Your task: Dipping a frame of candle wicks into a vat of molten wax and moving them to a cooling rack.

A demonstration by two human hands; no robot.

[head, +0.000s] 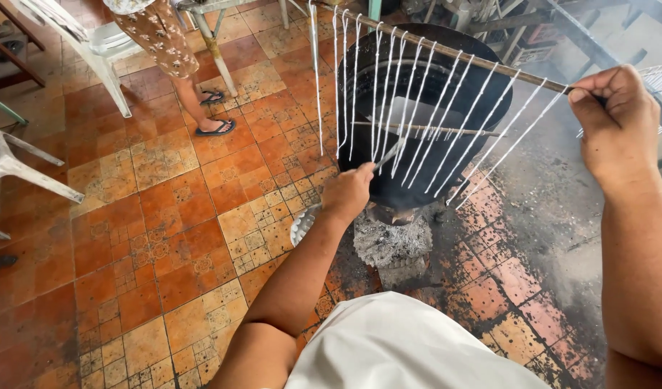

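We hold a long thin brown wooden rod (446,50) hung with a row of white wax-coated strings (417,108) over a big round black metal pot (388,191) that stands on a grey ash-covered hearth (392,245) on the orange patterned tile floor (150,238). Our right hand (613,119) is closed in a fist around the near end of the rod. Our left hand (347,193) is clenched on a slim grey metal tool (390,153), its tip among the lower strings.

We judge the rod light and stiff, best gripped at its bare ends and kept level so the strings hang apart. The strings look soft, slender and easily bent or stuck together, likely slick, so we would not pinch them. A second thin stick (424,130) lies across the pot's mouth. Another person's sandalled feet (215,115) stand near white plastic chairs (93,43).
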